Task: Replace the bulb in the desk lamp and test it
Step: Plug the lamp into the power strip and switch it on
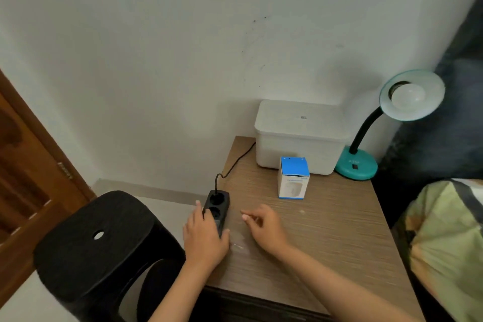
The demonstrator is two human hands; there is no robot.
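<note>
A teal desk lamp [356, 163] with a black gooseneck stands at the table's back right corner. Its shade tilts toward me and a white bulb [407, 95] sits in the socket, unlit. A blue and white bulb box [293, 178] stands upright mid-table. A black power strip [218, 204] lies at the table's left edge, with a black cord plugged into its far socket. My left hand [205, 238] grips the strip's near end. My right hand [264, 225] hovers just right of the strip, fingers loosely curled, holding nothing.
A white lidded box [300, 136] stands against the wall behind the bulb box. A black plastic stool [99, 251] is left of the wooden table [326, 230]. A brown door [31, 165] is at far left, bedding [444, 238] at right.
</note>
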